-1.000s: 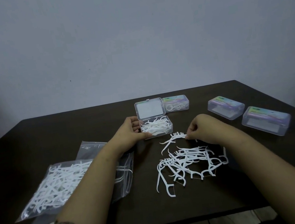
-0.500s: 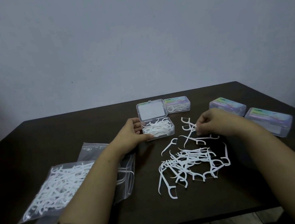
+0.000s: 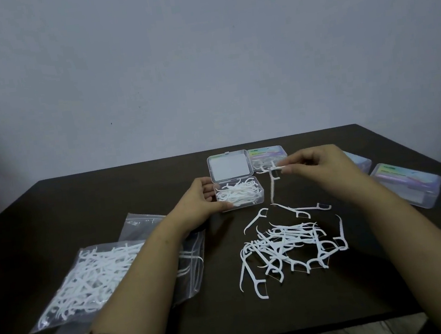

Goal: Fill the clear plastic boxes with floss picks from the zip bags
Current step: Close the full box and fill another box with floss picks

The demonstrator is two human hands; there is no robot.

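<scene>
Now, at the left, a zip bag [image 3: 83, 280] of picks lies flat, and the left hand [image 3: 196, 206] holds the side of the open box [image 3: 241, 196], which is partly filled. Beside it, the right hand [image 3: 322, 165] has risen from the loose pile [image 3: 287, 247] and pinches a few picks [image 3: 272, 177] just right of the box, so they probably go in next.

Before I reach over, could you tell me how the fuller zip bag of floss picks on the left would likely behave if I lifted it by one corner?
The zip bag would probably sag, since its thin clear film lies limp and wrinkled. The loose floss picks inside would likely slide toward the low end. It looks light for its size, being mostly thin white plastic pieces.
</scene>
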